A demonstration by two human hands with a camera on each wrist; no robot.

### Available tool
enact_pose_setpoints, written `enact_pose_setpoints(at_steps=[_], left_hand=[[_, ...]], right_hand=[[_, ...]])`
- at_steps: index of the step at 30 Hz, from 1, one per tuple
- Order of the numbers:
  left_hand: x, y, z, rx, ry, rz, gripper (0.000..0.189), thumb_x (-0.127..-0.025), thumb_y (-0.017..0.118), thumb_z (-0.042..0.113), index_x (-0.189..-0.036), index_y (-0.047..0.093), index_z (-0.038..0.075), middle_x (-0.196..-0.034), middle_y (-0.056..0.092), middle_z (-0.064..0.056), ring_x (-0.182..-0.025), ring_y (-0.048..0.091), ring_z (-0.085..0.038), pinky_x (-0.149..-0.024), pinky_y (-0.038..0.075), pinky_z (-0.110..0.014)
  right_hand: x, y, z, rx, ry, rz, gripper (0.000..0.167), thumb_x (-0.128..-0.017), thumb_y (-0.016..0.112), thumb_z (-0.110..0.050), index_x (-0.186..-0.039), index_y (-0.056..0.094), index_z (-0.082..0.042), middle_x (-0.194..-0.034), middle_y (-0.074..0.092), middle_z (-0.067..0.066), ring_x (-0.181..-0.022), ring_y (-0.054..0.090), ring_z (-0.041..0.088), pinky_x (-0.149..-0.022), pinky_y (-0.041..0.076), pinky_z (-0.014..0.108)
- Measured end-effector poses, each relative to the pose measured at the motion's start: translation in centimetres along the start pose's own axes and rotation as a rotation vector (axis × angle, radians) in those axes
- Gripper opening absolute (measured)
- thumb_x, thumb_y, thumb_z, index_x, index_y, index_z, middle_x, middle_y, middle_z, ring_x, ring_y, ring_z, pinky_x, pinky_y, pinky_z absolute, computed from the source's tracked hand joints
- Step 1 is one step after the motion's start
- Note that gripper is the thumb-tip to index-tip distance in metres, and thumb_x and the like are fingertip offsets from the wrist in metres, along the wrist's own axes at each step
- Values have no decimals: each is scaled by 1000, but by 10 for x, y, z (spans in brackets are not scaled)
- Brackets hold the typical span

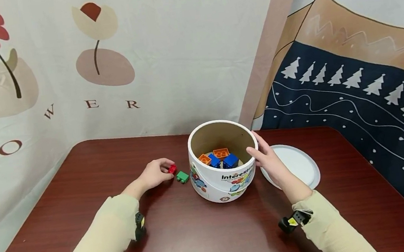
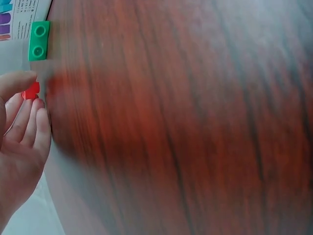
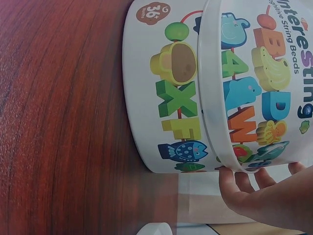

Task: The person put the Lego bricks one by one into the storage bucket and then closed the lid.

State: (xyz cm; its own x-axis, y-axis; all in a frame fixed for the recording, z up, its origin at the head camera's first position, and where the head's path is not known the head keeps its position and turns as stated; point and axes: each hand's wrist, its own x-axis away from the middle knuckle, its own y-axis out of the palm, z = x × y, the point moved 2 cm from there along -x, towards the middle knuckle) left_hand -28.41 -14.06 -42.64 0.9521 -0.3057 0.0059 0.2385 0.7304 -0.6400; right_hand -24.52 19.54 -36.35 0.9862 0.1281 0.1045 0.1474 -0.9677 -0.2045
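Note:
My left hand (image 1: pixel 157 173) pinches a small red toy brick (image 1: pixel 172 169) between thumb and fingertips; the left wrist view has the same red brick (image 2: pixel 31 91) at the fingertips. Just right of it on the table lies a green toy brick (image 1: pixel 182 177), its studs toward the left wrist camera. A white printed bucket (image 1: pixel 219 184) stands upright beside them, with orange bricks (image 1: pixel 221 153) and blue bricks (image 1: pixel 230 161) inside. With its thumb at the rim, my right hand (image 1: pixel 268 160) grips the bucket's right side. The right wrist view shows those fingers (image 3: pixel 230 188) against the bucket wall.
A round white lid (image 1: pixel 295 165) lies on the table right of the bucket, partly behind my right forearm. The dark red-brown table (image 1: pixel 115 157) ends at the back against a printed curtain (image 1: pixel 186 60).

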Motion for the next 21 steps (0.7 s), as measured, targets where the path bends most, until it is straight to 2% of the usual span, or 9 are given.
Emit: enact_pose_setpoints(at_steps=[3,9,13,21], left_hand=[[2,-4,0,5,0,-1,36,-81,63,0,-116,58,-6,-108,62,-23,-90,59,-26,-69,50,-28],[3,-14,3,-6,3,7,38,-82,64,3,-118,58,-6,-109,62,-23,-94,61,-28,-81,52,-36],[4,-25,7,6,-4,12,40,-84,63,5,-122,56,-5,-111,61,-23,-97,60,-30,-83,53,-38],[8,-49,25,-13,-5,27,42,-86,62,7,-126,53,-4,-115,61,-24,-102,59,-32,-84,53,-40]], right_hand=[[0,-1,0,3,1,3,62,-98,44,-25,-151,12,-25,-155,19,13,-135,32,35,-106,35,52],[0,-1,-1,0,-7,3,62,-99,44,-24,-151,12,-24,-155,19,14,-135,31,35,-107,35,53],[0,-1,0,-13,-7,0,61,-99,43,-23,-151,12,-24,-156,18,12,-135,32,34,-107,34,52],[2,0,-2,-21,-17,-13,61,-99,42,-22,-152,11,-23,-157,15,12,-135,32,34,-108,33,51]])
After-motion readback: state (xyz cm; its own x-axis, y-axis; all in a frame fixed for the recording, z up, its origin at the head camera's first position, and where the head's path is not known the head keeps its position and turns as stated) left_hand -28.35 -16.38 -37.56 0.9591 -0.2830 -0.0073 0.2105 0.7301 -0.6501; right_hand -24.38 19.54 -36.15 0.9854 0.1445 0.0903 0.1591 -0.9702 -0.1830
